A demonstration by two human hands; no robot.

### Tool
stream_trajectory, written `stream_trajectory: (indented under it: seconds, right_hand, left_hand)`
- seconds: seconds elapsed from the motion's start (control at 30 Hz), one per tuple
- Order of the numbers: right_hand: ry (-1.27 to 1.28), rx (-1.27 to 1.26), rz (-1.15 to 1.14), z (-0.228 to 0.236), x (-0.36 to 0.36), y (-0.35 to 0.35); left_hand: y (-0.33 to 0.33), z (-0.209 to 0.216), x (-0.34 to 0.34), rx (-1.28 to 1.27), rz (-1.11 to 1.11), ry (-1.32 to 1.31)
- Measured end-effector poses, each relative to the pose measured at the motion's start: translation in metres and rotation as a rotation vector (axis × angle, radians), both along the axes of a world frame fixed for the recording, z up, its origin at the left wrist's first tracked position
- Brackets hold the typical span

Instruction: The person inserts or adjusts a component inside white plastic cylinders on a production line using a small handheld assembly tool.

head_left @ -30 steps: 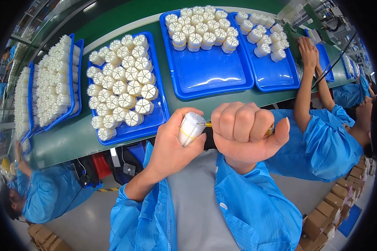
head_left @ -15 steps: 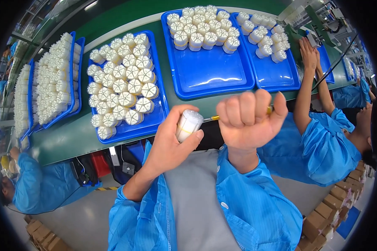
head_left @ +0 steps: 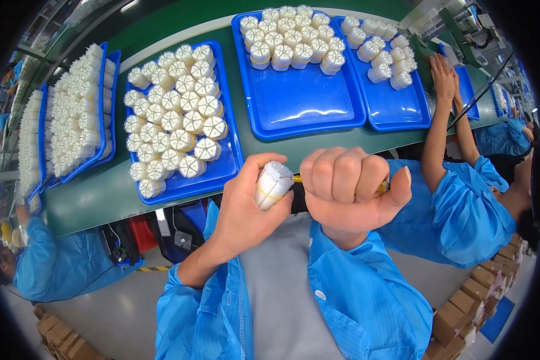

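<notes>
My left hand (head_left: 237, 213) is wrapped round a white cylindrical part (head_left: 272, 189) with a yellow band and a segmented end face, tilted up and to the right. My right hand (head_left: 348, 192) is a fist closed on a small yellow-handled screwdriver (head_left: 297, 179). Its thin metal tip meets the upper side of the white part, near the end face. Most of the handle is hidden inside my fingers, and its other end shows yellow beside my thumb. Both hands are held in front of the bench's near edge.
A blue tray (head_left: 231, 174) of similar white parts lies ahead to the left; stacked trays (head_left: 104, 144) stand beyond it. Two more blue trays (head_left: 306, 108) (head_left: 396, 114) hold parts at their far ends. Co-workers in blue sit to the right (head_left: 462, 222) and left (head_left: 60, 258).
My right fist has come down and slightly left, bringing the screwdriver's tip further onto the white part. The left hand has barely shifted, with the part turned a little.
</notes>
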State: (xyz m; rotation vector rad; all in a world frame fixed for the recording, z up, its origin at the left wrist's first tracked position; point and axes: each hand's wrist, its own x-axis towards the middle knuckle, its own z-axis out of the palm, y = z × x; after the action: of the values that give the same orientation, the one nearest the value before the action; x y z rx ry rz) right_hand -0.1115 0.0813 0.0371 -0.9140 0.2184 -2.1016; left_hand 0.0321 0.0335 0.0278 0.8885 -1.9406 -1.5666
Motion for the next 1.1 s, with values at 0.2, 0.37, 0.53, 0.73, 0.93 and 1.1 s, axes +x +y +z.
stream_trajectory:
  seconds: [0.2, 0.37, 0.53, 0.73, 0.93, 1.1]
  right_hand:
    - [-0.036, -0.046, 0.067, -0.009, 0.000, 0.000]
    - [-0.055, 0.072, 0.200, -0.008, 0.000, -0.001]
    - [-0.170, 0.116, 0.203, -0.015, -0.007, -0.007]
    - [-0.157, 0.019, 0.089, -0.010, -0.014, -0.001]
    - [-0.132, -0.037, 0.107, -0.009, -0.005, 0.000]
    - [-0.098, -0.067, 0.104, -0.011, 0.003, -0.003]
  left_hand:
    - [-0.002, -0.002, 0.001, -0.081, -0.006, -0.041]
    - [-0.003, -0.008, 0.002, -0.183, -0.021, -0.094]
    - [-0.006, -0.003, 0.003, -0.083, -0.044, -0.081]
    - [-0.007, -0.005, 0.011, 0.310, -0.029, 0.014]
    - [-0.005, -0.003, 0.008, 0.161, -0.014, 0.044]
    - [-0.003, -0.001, 0.006, 0.143, -0.028, 0.002]
